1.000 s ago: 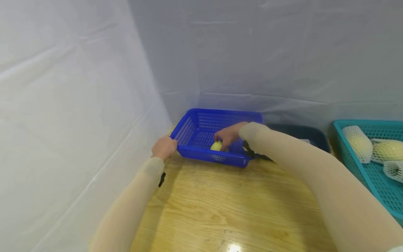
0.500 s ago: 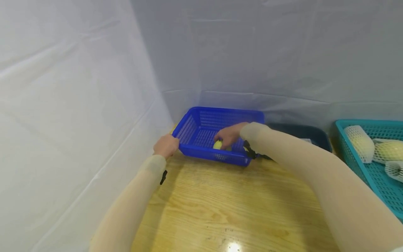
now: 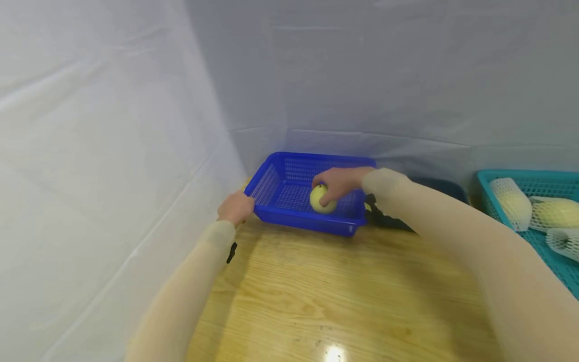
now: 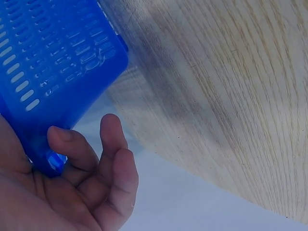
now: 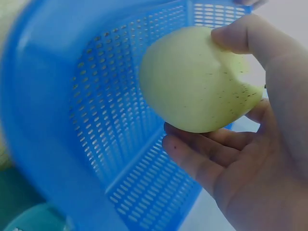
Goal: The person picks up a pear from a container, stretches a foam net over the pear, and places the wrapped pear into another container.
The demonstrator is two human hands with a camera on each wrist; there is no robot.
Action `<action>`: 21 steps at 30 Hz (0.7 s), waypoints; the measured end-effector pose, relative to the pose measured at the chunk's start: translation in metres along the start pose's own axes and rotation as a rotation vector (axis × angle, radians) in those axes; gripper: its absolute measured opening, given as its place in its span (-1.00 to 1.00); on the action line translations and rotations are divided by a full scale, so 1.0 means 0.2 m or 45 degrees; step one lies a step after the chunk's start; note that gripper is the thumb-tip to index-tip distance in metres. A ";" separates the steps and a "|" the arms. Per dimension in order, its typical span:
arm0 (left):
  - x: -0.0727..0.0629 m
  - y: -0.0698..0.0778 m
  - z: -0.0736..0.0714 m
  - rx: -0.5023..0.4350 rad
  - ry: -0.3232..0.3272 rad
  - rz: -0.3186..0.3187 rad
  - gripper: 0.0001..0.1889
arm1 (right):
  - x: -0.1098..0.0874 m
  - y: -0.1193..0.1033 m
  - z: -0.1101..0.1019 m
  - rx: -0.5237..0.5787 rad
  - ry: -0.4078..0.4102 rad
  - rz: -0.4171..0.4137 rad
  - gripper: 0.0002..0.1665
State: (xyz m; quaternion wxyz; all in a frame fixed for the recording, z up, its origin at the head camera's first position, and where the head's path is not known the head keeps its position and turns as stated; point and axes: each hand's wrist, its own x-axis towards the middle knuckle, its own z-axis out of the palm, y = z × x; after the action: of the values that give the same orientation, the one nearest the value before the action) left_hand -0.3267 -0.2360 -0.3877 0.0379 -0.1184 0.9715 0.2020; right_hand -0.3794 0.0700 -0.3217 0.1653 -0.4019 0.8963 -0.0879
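Note:
My right hand [image 3: 336,183] grips a pale yellow-green pear [image 3: 319,202] over the near right part of the blue basket [image 3: 305,221]. In the right wrist view the thumb lies on top of the pear [image 5: 192,79] and the fingers curl beneath it, with the perforated basket wall behind. My left hand [image 3: 236,207] holds the basket by its near left corner. The left wrist view shows the thumb side and a bent index finger around the rim [image 4: 53,161], while the other fingers [image 4: 120,175] curl loosely off it.
To the right stands a teal basket [image 3: 493,201] with several pale fruits [image 3: 558,213] in white foam nets. A dark bin [image 3: 445,188] sits between the two baskets, partly hidden by the right arm. Grey-white sheeting [image 3: 149,151] rises along the left and back of the wooden table [image 3: 294,286].
My right hand has lifted the pear from low in the blue basket, up and slightly right, so more of the pear shows. The left hand has kept its grip on the basket corner.

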 end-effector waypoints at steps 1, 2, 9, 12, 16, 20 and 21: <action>0.00 0.00 0.00 0.001 0.000 0.002 -0.60 | -0.02 0.01 -0.01 0.005 0.021 -0.011 -0.34; 0.00 0.00 0.00 0.000 -0.001 0.004 -0.61 | -0.03 0.01 -0.02 0.012 0.042 -0.018 -0.35; 0.01 -0.02 0.00 -0.007 -0.031 0.006 -0.60 | -0.22 0.00 -0.08 0.064 0.157 -0.009 -0.38; 0.02 -0.03 -0.01 -0.003 -0.027 0.005 -0.59 | -0.31 -0.01 -0.10 0.069 0.172 0.004 -0.37; 0.03 -0.03 0.00 0.010 -0.018 0.012 -0.60 | -0.46 -0.03 -0.09 0.051 0.191 0.007 -0.34; 0.04 -0.04 -0.01 0.023 -0.012 0.023 -0.58 | -0.60 -0.05 -0.06 0.017 0.238 -0.011 -0.33; 0.04 -0.04 -0.01 0.029 -0.012 0.027 -0.58 | -0.63 -0.05 -0.05 0.013 0.252 -0.017 -0.33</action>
State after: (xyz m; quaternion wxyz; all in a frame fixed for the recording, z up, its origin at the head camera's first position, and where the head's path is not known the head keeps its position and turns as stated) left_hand -0.3329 -0.2456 -0.3899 0.0415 -0.1066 0.9747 0.1918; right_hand -0.2983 0.1581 -0.2808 0.0773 -0.3962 0.9052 -0.1330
